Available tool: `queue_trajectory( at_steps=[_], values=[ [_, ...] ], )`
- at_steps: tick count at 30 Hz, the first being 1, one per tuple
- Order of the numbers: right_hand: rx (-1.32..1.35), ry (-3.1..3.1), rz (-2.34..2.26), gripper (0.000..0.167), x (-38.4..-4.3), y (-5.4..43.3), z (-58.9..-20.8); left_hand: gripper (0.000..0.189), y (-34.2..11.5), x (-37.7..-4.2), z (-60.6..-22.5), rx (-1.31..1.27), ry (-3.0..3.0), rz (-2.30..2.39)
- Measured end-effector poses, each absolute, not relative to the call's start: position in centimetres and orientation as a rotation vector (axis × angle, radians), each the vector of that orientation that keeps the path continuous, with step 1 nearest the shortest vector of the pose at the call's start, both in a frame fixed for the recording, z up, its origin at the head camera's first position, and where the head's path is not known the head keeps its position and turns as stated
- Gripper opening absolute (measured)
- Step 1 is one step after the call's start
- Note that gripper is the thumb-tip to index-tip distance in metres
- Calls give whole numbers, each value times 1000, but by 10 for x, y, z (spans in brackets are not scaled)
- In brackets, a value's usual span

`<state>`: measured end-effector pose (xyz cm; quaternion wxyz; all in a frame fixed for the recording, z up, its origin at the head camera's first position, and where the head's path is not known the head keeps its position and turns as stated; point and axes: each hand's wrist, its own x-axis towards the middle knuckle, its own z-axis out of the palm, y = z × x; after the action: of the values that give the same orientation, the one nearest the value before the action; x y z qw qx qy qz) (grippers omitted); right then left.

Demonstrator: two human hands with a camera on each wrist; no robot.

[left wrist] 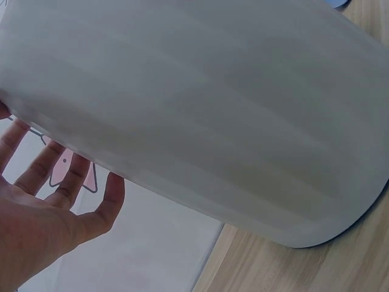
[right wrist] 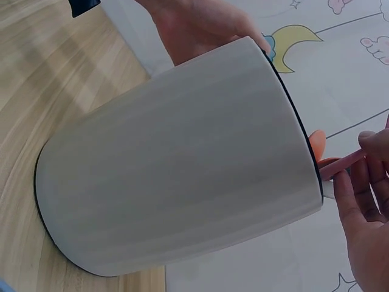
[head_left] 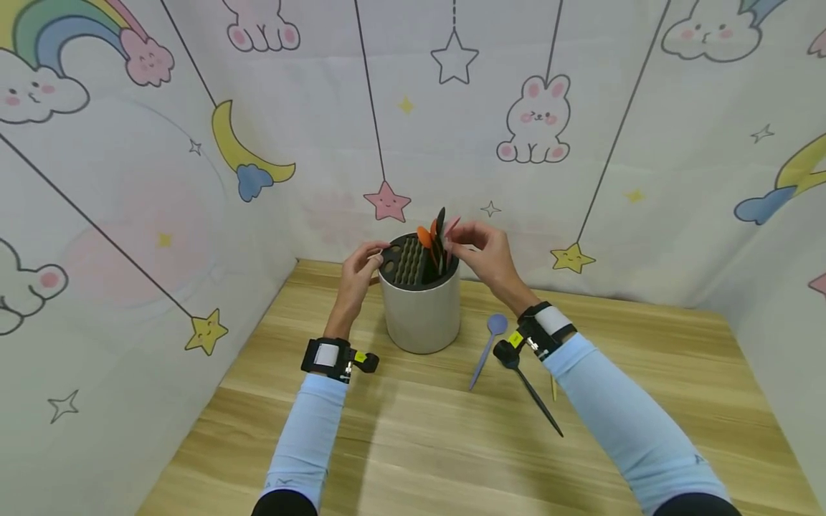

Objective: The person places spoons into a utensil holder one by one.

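A cream utensil holder [head_left: 421,319] with a dark slotted top stands upright near the back wall. My left hand [head_left: 356,276] holds it at the left rim; in the left wrist view the bent fingers [left wrist: 73,179] touch its side. My right hand [head_left: 487,256] is at the right rim and pinches a slim pink utensil [right wrist: 349,161] between thumb and fingers. The lower part of that utensil is hidden inside the holder, and its kind is unclear. Beside it, an orange spoon [head_left: 424,237] and a black utensil [head_left: 440,222] stick up out of the opening.
On the wooden table [head_left: 413,430], right of the holder, lie a purple spoon [head_left: 497,325] and a black spoon [head_left: 532,394]. A thin yellow piece [head_left: 553,388] shows partly beneath my right forearm. A patterned white cloth wall [head_left: 323,143] closes off the back and sides.
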<state>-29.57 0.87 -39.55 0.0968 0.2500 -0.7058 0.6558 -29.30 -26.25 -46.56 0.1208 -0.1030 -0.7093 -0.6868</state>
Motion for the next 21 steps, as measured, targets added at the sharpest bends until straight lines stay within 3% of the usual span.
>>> queue_trajectory(
  at_steps=[14, 21],
  values=[
    [716, -2139, 1963, 21, -292, 14, -404, 34, -260, -291, -470, -308, -2039, -2069],
    [687, -2106, 1924, 24, -291, 29, -399, 35, -256, -274, -441, -294, -2080, -2029]
  ],
)
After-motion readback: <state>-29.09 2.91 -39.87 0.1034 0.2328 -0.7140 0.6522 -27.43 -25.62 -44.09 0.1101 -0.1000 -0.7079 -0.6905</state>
